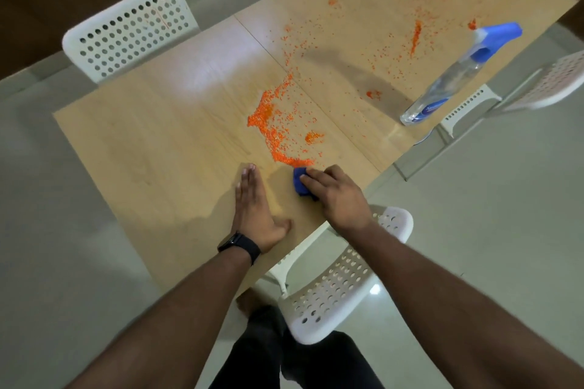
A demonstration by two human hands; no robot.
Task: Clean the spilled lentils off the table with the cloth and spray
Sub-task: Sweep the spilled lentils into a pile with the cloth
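The right hand (pixel 336 196) is gripping a bunched blue cloth (pixel 301 183) against the wooden desk (pixel 158 142), its fingers (pixel 313 178) curling over the top of the wad. The cloth is sitting near the desk's near edge, just touching the lower end of a curved ridge of orange lentils (pixel 271 123). That ridge is running up and away from the cloth toward the middle of the desk, with loose grains lying scattered beside it and further smears and small clumps spreading toward the far right corner.

The left hand (pixel 256 208) is lying flat on the desk just left of the cloth, fingers straight and pressed together, thumb held out to the side. A dark watch (pixel 240 245) is sitting on that wrist.

The spray bottle (pixel 448 79), clear with a blue trigger head, is standing by the right edge of the desk, well apart from both hands; it may be upright, though the wide lens is making it look tilted. White perforated chairs (pixel 132 28) are standing around the desk.
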